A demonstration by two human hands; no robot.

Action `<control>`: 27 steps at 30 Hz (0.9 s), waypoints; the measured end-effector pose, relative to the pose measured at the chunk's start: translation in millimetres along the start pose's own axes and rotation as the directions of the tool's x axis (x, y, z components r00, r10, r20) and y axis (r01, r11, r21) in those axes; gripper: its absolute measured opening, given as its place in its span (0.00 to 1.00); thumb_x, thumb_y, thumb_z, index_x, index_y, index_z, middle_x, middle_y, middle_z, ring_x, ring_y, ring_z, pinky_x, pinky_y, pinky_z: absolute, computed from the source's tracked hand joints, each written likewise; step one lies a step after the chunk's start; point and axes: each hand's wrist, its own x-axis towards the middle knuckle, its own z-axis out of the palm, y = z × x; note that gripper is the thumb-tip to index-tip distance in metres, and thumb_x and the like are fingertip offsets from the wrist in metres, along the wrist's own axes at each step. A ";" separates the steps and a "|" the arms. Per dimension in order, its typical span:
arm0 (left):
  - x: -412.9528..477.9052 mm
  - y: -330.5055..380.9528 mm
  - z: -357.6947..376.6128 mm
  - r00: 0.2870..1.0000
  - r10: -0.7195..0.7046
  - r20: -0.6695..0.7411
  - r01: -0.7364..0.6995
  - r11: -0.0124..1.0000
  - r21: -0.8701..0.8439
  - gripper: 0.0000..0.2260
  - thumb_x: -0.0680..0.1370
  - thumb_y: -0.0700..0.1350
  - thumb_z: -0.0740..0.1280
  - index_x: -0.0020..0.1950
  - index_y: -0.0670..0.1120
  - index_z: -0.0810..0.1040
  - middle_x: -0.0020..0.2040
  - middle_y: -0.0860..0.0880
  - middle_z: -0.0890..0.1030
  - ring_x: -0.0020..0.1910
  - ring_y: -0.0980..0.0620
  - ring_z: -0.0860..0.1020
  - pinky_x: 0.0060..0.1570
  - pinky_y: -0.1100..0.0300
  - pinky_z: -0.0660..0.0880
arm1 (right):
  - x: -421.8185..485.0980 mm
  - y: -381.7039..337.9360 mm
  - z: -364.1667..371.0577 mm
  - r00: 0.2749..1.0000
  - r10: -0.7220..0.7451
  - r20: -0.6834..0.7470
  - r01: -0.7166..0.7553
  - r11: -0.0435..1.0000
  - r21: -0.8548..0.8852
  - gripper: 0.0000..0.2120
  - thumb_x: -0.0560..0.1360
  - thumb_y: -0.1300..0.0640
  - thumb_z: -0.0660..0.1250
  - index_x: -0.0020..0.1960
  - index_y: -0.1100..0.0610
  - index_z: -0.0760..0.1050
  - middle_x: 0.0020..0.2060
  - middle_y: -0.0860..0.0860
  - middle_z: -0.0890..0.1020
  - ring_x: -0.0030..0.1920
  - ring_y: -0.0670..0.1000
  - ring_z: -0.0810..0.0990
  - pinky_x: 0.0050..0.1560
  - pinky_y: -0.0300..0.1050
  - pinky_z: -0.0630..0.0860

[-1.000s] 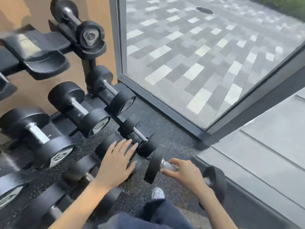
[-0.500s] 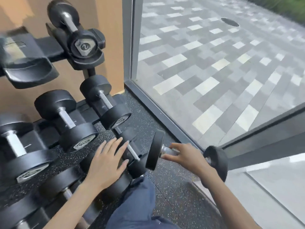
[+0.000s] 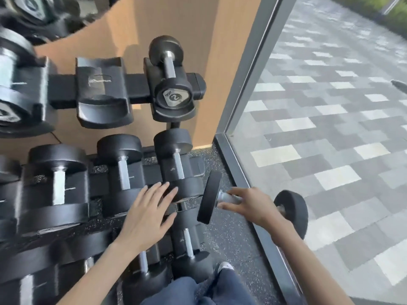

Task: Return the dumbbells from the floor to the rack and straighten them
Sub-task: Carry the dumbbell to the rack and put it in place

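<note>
Dumbbell in right hand, window frame beside, vacant cradle above

Colour log. The window-side dumbbell has matte black heads and a bright silver bar. The racked dumbbells on the lower tier are the same: black heads, silver bars. The top-tier dumbbell is black with a grey end plate marked with a white "2". The rack is black throughout, with faint pale lettering on the saddles.

The floor is black, flecked all over with small pale grey speckles. The wall is plain tan-orange, unpatterned. The window frame is mid grey. The paving is a patchwork of rectangular blocks in dark grey, mid grey and off-white.

The trousers are dark blue, the shoe white, the foliage green.
</note>
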 end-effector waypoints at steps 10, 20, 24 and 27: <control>46.5 52.1 3.0 0.923 -0.378 -0.074 0.383 0.922 0.063 0.26 0.77 0.57 0.53 0.72 0.46 0.68 0.69 0.43 0.71 0.68 0.43 0.67 0.69 0.46 0.58 | 126.9 30.6 -76.4 0.858 -0.463 0.221 0.507 0.830 -0.231 0.30 0.67 0.29 0.59 0.61 0.46 0.72 0.35 0.46 0.77 0.47 0.53 0.81 0.44 0.45 0.73; 124.2 134.7 -14.7 0.722 -0.667 -0.187 0.685 0.727 0.048 0.26 0.78 0.57 0.52 0.72 0.46 0.68 0.68 0.43 0.72 0.68 0.43 0.68 0.69 0.47 0.58 | 221.6 50.7 -149.3 0.508 -0.793 0.338 0.860 0.441 -0.257 0.23 0.66 0.27 0.57 0.51 0.42 0.71 0.33 0.47 0.75 0.40 0.55 0.77 0.43 0.48 0.76; 132.9 148.3 -28.8 0.669 -0.708 -0.224 0.735 0.675 0.064 0.26 0.78 0.57 0.52 0.72 0.46 0.67 0.68 0.42 0.72 0.68 0.42 0.68 0.69 0.46 0.57 | 238.4 39.3 -169.6 0.402 -0.849 0.343 0.909 0.326 -0.258 0.31 0.63 0.25 0.50 0.52 0.44 0.73 0.30 0.46 0.72 0.37 0.53 0.73 0.40 0.46 0.72; 131.7 154.9 -36.0 0.633 -0.739 -0.230 0.768 0.638 0.063 0.26 0.78 0.57 0.52 0.72 0.45 0.67 0.69 0.42 0.70 0.69 0.42 0.67 0.70 0.46 0.57 | 249.1 28.7 -180.2 0.304 -0.891 0.337 0.932 0.204 -0.301 0.34 0.61 0.24 0.49 0.56 0.43 0.73 0.31 0.46 0.70 0.42 0.57 0.78 0.39 0.44 0.68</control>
